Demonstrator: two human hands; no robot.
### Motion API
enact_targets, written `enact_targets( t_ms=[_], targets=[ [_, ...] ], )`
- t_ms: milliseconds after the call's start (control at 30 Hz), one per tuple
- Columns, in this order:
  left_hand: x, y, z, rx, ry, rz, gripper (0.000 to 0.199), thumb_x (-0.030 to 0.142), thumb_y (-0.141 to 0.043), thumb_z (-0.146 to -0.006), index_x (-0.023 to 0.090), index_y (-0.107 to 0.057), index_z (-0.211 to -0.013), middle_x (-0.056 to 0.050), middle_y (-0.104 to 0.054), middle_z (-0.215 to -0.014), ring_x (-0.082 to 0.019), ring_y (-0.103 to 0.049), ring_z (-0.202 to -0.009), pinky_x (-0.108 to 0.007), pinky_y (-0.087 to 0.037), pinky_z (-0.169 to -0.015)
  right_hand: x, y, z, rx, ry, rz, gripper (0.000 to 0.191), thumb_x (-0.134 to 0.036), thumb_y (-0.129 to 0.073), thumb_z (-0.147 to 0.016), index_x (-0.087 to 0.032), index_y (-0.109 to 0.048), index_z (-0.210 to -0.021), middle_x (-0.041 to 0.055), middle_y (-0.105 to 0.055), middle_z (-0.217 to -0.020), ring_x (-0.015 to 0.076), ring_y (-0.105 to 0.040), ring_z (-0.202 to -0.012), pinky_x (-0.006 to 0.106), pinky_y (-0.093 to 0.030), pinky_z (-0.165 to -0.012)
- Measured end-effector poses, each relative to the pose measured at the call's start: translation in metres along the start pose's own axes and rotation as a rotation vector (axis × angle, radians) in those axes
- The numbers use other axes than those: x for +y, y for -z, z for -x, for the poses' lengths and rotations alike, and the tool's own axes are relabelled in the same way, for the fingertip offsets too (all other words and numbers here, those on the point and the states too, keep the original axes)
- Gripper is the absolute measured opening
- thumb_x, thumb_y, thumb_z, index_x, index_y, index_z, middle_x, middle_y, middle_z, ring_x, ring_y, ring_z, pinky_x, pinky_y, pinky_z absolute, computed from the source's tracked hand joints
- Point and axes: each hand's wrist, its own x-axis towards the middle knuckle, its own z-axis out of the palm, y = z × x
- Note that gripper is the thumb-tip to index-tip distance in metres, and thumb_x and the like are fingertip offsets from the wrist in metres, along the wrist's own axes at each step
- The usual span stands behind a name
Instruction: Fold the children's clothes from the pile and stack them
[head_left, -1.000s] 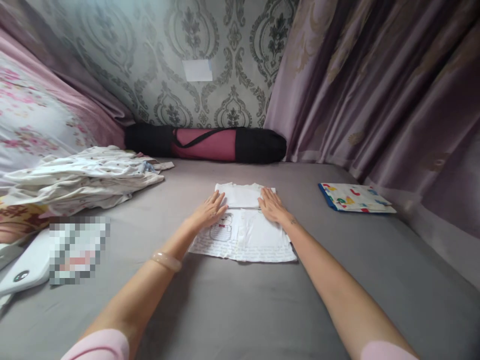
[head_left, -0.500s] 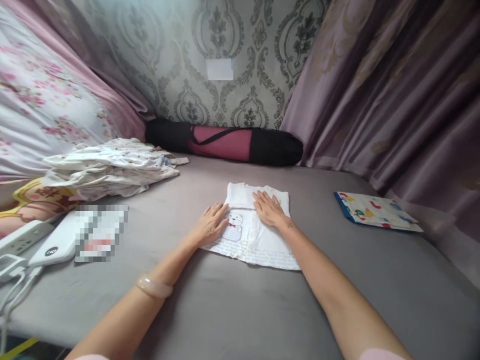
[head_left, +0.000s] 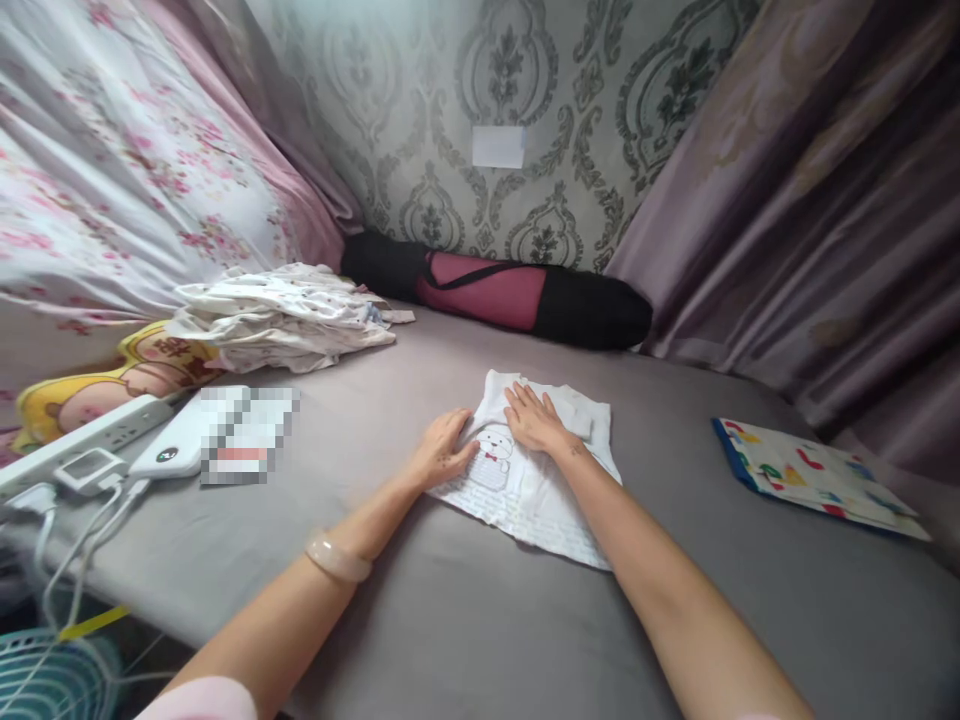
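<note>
A small white garment (head_left: 555,500) with a bear print and rows of faint lettering lies spread on the grey bed sheet (head_left: 450,620). My left hand (head_left: 448,450) rests at its left edge beside the bear, thumb apart from the fingers. Flat on the upper part of the cloth lies my right hand (head_left: 534,417), its fingers spread. Neither hand grips anything. Part of the garment is hidden under my right hand and forearm.
Crumpled clothes (head_left: 289,318) lie at the back left, near a power bank (head_left: 184,435) and a power strip (head_left: 112,432) with cables. A black and pink bag (head_left: 495,292) lies along the wall. A colourful folded item (head_left: 810,475) is at right.
The view has turned slightly left, so the surroundings appear farther right. My right hand has shifted left across the garment's upper part, and a fold there now shows to its right.
</note>
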Motion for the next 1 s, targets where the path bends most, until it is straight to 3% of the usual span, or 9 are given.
enact_targets(
  t_ms=[133, 300, 433, 600, 700, 800, 1000],
  targets=[
    [-0.002, -0.003, 0.0, 0.033, 0.002, 0.006, 0.046, 0.037, -0.052, -0.086, 0.018, -0.049, -0.127, -0.014, -0.055, -0.13, -0.027, -0.05, -0.123, -0.045, -0.038, -0.107, -0.015, 0.004, -0.019, 0.07, 0.05, 0.036, 0.06, -0.038, -0.016, -0.098, -0.013, -0.022, -0.152, 0.0064, -0.013, -0.159, 0.0223, -0.006, -0.146, 0.048, 0.0, -0.117],
    [-0.005, -0.005, 0.0, 0.035, 0.006, 0.023, 0.045, 0.034, -0.053, -0.085, 0.017, -0.047, -0.126, -0.015, -0.054, -0.131, -0.027, -0.049, -0.124, -0.044, -0.037, -0.107, -0.039, -0.012, -0.051, 0.062, 0.025, 0.016, 0.063, -0.035, -0.018, -0.096, -0.003, -0.023, -0.15, 0.0114, -0.015, -0.159, 0.0222, -0.011, -0.146, 0.043, -0.007, -0.117],
    [-0.003, -0.001, -0.002, 0.043, 0.029, 0.059, 0.035, 0.032, -0.053, -0.083, 0.018, -0.05, -0.116, -0.014, -0.056, -0.126, -0.026, -0.051, -0.12, -0.042, -0.04, -0.104, -0.044, -0.019, -0.059, 0.087, 0.007, -0.021, 0.063, -0.035, -0.021, -0.095, -0.003, -0.021, -0.15, 0.0111, -0.013, -0.159, 0.0219, -0.01, -0.146, 0.043, -0.006, -0.117],
    [0.002, 0.005, -0.002, 0.031, 0.049, 0.062, 0.025, 0.03, -0.05, -0.084, 0.02, -0.052, -0.107, -0.012, -0.056, -0.125, -0.024, -0.056, -0.113, -0.041, -0.043, -0.099, -0.034, -0.003, -0.048, 0.038, 0.057, -0.158, 0.064, -0.04, -0.015, -0.098, -0.006, -0.021, -0.151, 0.0101, -0.015, -0.159, 0.0197, -0.01, -0.146, 0.039, -0.005, -0.117],
    [0.001, 0.006, -0.002, 0.003, 0.004, 0.056, 0.033, 0.029, -0.048, -0.086, 0.019, -0.052, -0.117, -0.012, -0.056, -0.126, -0.023, -0.054, -0.116, -0.04, -0.042, -0.102, -0.018, 0.007, -0.029, 0.122, 0.029, -0.177, 0.064, -0.043, -0.011, -0.098, -0.009, -0.018, -0.152, 0.0088, -0.012, -0.16, 0.0192, -0.005, -0.147, 0.04, -0.001, -0.117],
    [-0.003, 0.003, -0.002, -0.025, -0.028, 0.022, 0.04, 0.029, -0.046, -0.089, 0.019, -0.052, -0.127, -0.012, -0.053, -0.131, -0.025, -0.052, -0.121, -0.042, -0.04, -0.104, -0.001, 0.003, -0.006, 0.203, -0.058, -0.099, 0.063, -0.044, -0.015, -0.098, -0.012, -0.019, -0.152, 0.0082, -0.011, -0.16, 0.0213, -0.002, -0.147, 0.045, 0.005, -0.116],
    [-0.007, 0.0, -0.001, -0.032, -0.024, -0.031, 0.039, 0.032, -0.045, -0.091, 0.021, -0.06, -0.124, -0.013, -0.051, -0.133, -0.026, -0.054, -0.119, -0.042, -0.041, -0.104, 0.01, -0.01, 0.011, 0.107, -0.135, -0.098, 0.06, -0.043, -0.015, -0.098, -0.019, -0.021, -0.153, 0.0033, -0.016, -0.159, 0.0219, -0.006, -0.146, 0.048, -0.001, -0.116]
  ],
)
